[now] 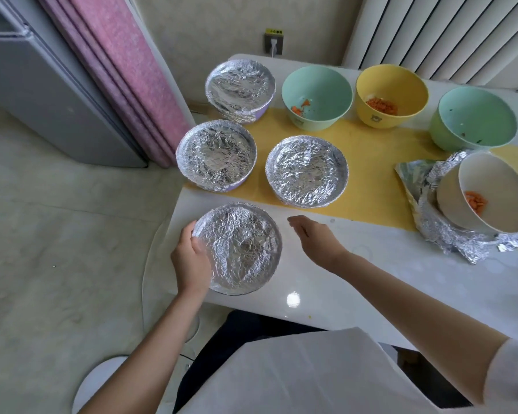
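A foil-covered bowl (pixel 240 249) sits near the front left corner of the white table (pixel 371 282). My left hand (pixel 190 259) grips its left rim, thumb over the foil. My right hand (pixel 314 237) hovers just right of that bowl with relaxed fingers, holding nothing and apart from the rim. Three more foil-covered bowls stand behind: one at the middle left (pixel 216 155), one at the centre (pixel 307 171), one at the back left (pixel 240 90).
On a yellow mat (pixel 371 162) stand a green bowl (pixel 317 97) with carrot bits, a yellow bowl (pixel 391 95) with diced carrot and another green bowl (pixel 474 118). A white bowl (pixel 491 192) with carrot lies tilted on crumpled foil (pixel 425 198) at right. The table edge drops off at left.
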Tool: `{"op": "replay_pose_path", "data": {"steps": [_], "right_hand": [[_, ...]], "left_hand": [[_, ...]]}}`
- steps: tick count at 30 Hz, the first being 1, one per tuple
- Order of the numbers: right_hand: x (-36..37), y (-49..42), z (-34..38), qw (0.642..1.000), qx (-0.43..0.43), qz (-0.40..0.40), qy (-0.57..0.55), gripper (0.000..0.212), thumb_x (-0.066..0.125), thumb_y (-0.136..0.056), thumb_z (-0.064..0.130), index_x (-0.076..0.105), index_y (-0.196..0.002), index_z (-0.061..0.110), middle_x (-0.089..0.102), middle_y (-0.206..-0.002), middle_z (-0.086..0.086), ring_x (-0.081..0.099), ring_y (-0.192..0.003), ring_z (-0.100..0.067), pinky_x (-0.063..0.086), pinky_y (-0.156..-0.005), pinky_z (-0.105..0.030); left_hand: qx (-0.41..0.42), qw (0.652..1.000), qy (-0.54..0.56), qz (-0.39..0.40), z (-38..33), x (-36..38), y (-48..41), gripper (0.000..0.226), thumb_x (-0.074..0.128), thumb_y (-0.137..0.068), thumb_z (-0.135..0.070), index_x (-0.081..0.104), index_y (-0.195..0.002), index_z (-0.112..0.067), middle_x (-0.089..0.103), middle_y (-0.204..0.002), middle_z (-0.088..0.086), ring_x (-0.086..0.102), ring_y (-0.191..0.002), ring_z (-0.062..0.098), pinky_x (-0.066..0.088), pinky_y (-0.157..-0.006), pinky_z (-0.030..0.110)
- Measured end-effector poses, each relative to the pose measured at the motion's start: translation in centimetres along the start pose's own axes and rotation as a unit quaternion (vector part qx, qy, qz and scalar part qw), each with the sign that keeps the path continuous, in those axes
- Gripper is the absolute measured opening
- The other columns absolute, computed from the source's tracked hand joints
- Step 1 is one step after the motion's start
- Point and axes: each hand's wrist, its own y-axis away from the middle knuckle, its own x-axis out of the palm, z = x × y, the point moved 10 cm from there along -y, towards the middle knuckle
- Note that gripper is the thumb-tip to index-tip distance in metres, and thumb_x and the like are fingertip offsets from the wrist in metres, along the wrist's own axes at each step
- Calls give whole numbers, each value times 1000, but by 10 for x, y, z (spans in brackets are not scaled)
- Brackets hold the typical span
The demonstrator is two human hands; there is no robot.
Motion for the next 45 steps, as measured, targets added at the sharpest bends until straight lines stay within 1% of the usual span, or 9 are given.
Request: {"op": "replay_pose_path", "data": {"steps": [5, 12, 15, 20, 25, 31, 36, 40, 45], "right_hand": [[39, -15, -2, 975, -41, 81, 202, 52, 41, -98, 14, 23, -147, 14, 21, -155, -10, 24, -140, -29, 18, -115, -34], [67, -17, -12, 944, -11, 108, 310, 55, 39, -99, 19, 16, -149, 16, -1, -158, -9, 3, -144, -32, 21, -114, -45], [69, -16, -13, 942, -8, 105, 319, 56, 38, -99, 19, 13, -150, 17, -4, -158, -9, 1, -144, -32, 23, -114, -44], [64, -15, -12, 951, -15, 85, 296, 54, 37, -99, 14, 17, -149, 20, -1, -158, -2, 2, -145, -26, 30, -111, -40], [62, -12, -17, 952, -30, 62, 299, 58, 37, -96, 5, 18, -149, 21, 3, -159, 1, 5, -146, -21, 29, -111, -34], [61, -2, -22, 946, -50, 41, 317, 61, 39, -92, 1, 21, -148, 19, 8, -158, -2, 11, -145, -22, 24, -114, -38], [47, 8, -29, 958, -56, 5, 280, 61, 40, -88, -3, 29, -146, 14, 28, -151, -4, 30, -136, -24, 41, -98, -35], [30, 17, -45, 961, -7, 3, 276, 58, 38, -90, 1, 27, -145, 18, 37, -140, -2, 38, -124, -21, 45, -80, -33], [6, 43, -85, 960, -3, -10, 281, 55, 40, -87, -3, 38, -140, 15, 38, -139, -5, 42, -121, -23, 44, -82, -30]], "left_hand": [[-8, 1000, -17, -22, 14, -25, -28, 38, 35, -93, 9, 54, -125, 0, 60, -119, 22, 55, -109, 35, 35, -81, 24], [-7, 1000, -11, -10, 21, -32, -51, 37, 33, -95, 6, 52, -127, 0, 60, -119, 21, 54, -108, 32, 29, -75, 13], [-13, 1000, -7, 1, 25, -30, -52, 36, 33, -96, 4, 51, -127, -2, 61, -116, 21, 54, -104, 32, 30, -74, 18], [18, 999, -19, 17, 22, -32, -56, 35, 36, -95, 5, 52, -126, 1, 52, -127, 18, 48, -118, 29, 29, -92, 16], [44, 998, -37, 37, 19, -35, -59, 33, 38, -94, 4, 52, -124, 1, 48, -125, 17, 48, -116, 29, 32, -96, 23], [56, 984, -162, 40, 7, -40, -60, 37, 46, -89, -1, 52, -124, -7, 47, -120, 16, 49, -109, 35, 42, -81, 43], [207, 948, -241, 21, -49, -31, -52, 38, 60, -74, 3, 63, -108, -13, 53, -103, 14, 50, -95, 36, 39, -77, 44], [350, 910, -208, 84, -106, 14, -16, 35, 57, -71, 3, 66, -100, -14, 54, -99, 8, 47, -92, 29, 38, -78, 41], [487, 830, -171, 209, -146, 95, 62, 33, 43, -69, -1, 65, -92, -11, 55, -97, 10, 44, -91, 25, 39, -78, 35]]}}
